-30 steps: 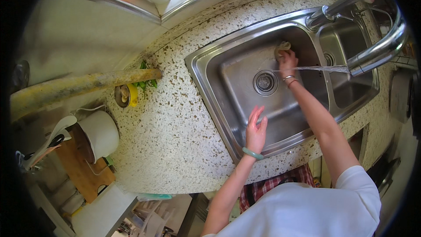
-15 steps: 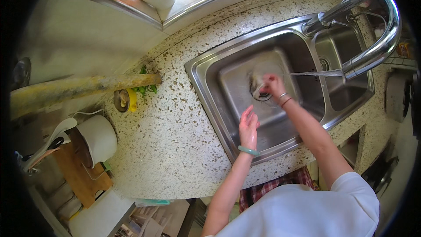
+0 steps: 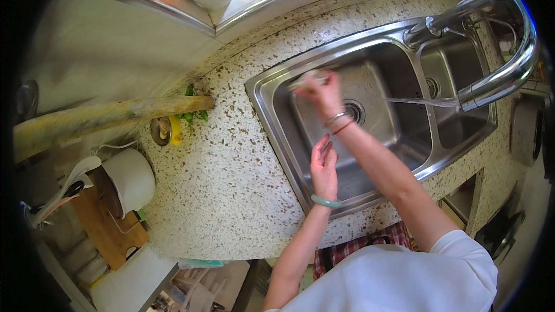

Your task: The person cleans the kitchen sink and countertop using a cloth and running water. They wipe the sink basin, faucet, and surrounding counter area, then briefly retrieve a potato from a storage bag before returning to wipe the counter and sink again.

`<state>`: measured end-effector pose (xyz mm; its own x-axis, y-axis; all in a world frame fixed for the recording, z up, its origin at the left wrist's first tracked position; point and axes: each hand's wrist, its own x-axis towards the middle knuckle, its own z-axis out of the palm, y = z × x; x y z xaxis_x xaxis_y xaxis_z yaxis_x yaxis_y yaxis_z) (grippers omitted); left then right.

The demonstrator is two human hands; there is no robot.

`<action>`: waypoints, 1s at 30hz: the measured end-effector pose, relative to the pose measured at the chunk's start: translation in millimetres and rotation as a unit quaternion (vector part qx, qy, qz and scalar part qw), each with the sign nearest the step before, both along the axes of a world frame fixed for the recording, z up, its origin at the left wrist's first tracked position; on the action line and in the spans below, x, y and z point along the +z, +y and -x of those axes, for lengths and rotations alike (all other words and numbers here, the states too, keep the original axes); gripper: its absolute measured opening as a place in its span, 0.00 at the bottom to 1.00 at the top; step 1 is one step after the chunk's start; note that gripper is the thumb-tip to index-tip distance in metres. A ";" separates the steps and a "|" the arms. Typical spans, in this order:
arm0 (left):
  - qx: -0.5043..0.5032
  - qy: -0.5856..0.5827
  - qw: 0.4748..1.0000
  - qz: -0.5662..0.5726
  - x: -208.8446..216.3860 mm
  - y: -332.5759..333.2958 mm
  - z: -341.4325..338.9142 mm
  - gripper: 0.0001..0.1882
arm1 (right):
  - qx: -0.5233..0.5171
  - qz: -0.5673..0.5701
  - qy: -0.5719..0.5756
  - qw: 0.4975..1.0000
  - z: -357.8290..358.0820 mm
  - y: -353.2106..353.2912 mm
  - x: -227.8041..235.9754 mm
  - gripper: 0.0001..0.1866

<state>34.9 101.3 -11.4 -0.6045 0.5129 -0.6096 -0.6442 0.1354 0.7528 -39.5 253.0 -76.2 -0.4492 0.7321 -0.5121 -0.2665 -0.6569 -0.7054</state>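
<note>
Over the far left part of the large steel sink basin (image 3: 378, 124), my right hand (image 3: 326, 97) is closed around a pale, cloth-like thing (image 3: 312, 75). Motion blurs it, so its exact kind does not show. Nearer to me, my left hand (image 3: 325, 174) hovers by the basin's left side, holding nothing, its wet fingers stretched out. A green bangle (image 3: 326, 201) circles the left wrist. From the curved chrome faucet (image 3: 523, 52) a thin stream of water (image 3: 419, 102) runs into the basin. The round drain (image 3: 353, 113) lies uncovered to the right of my right hand.
A smaller sink basin (image 3: 454, 60) adjoins on the right. Left of the sink, the speckled counter (image 3: 211, 196) carries a small bowl (image 3: 161, 131), green leaves (image 3: 189, 110) and a white pot (image 3: 130, 179). A yellowish pipe (image 3: 110, 117) juts in from the left.
My right hand has swept the pale thing from the drain toward the basin's far left corner, baring the drain. The left hand has shifted only slightly left and nearer.
</note>
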 end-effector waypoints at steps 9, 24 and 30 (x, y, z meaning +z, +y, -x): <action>0.033 0.026 0.999 -0.002 -7.4 -6.4 0.8 0.26 | -0.049 0.089 -0.046 0.994 -33.7 52.7 -79.1 0.16; 0.065 0.010 0.998 -0.015 -10.9 -1.8 -0.9 0.29 | 0.199 -0.448 -0.160 0.856 1.4 -50.3 -83.3 0.22; 0.059 -0.002 0.998 -0.018 -3.2 -0.2 -0.6 0.28 | 0.430 -0.627 -0.305 0.573 -39.6 -26.0 -106.3 0.22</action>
